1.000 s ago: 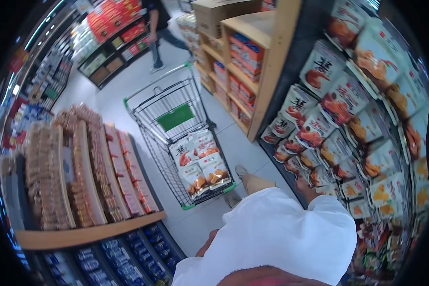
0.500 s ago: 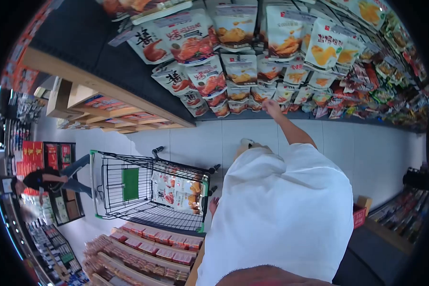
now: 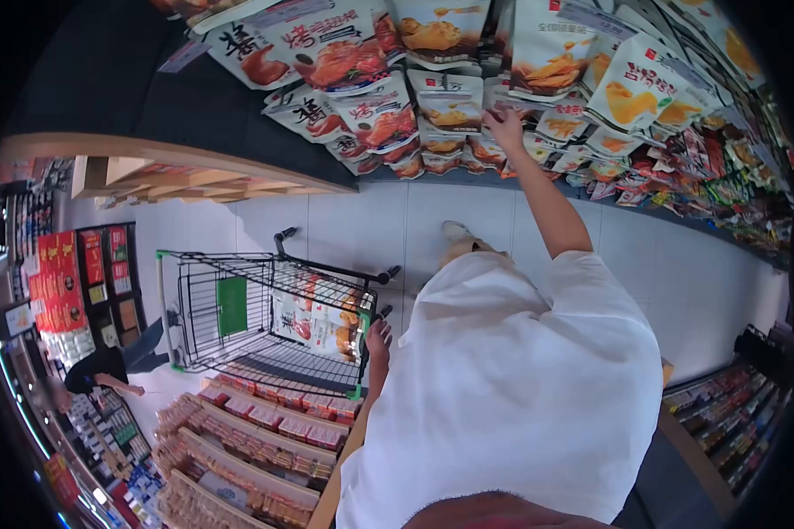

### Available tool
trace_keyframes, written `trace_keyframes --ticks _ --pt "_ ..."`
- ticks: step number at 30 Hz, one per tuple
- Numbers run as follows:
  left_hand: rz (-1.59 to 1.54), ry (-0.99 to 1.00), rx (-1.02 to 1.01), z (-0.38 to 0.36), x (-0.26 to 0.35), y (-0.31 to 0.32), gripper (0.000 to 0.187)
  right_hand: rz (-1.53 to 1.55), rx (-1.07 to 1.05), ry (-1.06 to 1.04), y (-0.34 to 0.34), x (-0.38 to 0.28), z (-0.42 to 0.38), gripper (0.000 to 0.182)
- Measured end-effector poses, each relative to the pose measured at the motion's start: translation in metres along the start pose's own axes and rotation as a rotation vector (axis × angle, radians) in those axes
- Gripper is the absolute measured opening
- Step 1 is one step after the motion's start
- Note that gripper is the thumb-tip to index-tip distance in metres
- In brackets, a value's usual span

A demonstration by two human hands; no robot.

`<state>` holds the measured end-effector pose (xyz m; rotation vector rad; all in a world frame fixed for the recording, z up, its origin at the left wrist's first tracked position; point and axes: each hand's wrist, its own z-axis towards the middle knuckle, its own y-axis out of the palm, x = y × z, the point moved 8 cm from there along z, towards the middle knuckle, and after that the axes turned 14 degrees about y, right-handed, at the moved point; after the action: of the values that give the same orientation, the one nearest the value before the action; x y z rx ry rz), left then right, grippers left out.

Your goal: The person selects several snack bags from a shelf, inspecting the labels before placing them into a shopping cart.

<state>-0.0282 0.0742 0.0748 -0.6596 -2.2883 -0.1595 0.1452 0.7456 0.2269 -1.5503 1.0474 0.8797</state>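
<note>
My right hand (image 3: 505,129) reaches up to the hanging snack bags, its fingers apart at the lower edge of a pale bag (image 3: 450,104) and the bag beside it. No bag is visibly gripped. My left hand (image 3: 378,339) hangs low beside the end of a wire shopping cart (image 3: 273,264), fingers loosely apart; whether it touches the frame is unclear. Several large bags with chicken pictures (image 3: 316,317) lie inside the cart. Red-and-white bags (image 3: 331,48) hang in rows left of my right hand, and white bags with yellow pictures (image 3: 631,88) hang to its right.
Tiered shelves of packaged food (image 3: 247,458) stand below the cart. A wooden shelf edge (image 3: 194,159) runs along the upper left. Another person (image 3: 106,366) in dark clothes stands beyond the cart handle. More small packets (image 3: 697,163) hang at the right, and a shelf (image 3: 723,423) stands lower right.
My right hand has moved up and deeper among the bags. My left hand has risen beside the cart end. The view has shifted closer to the shelf, and the other person appears lower.
</note>
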Motion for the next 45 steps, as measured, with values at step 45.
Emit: trace_keyframes --ticks 45 --pt "-0.613 0.655 0.235 -0.128 0.079 -0.082 0.044 -0.037 -1.618 0.679 0.293 -0.044 -0.494 0.029"
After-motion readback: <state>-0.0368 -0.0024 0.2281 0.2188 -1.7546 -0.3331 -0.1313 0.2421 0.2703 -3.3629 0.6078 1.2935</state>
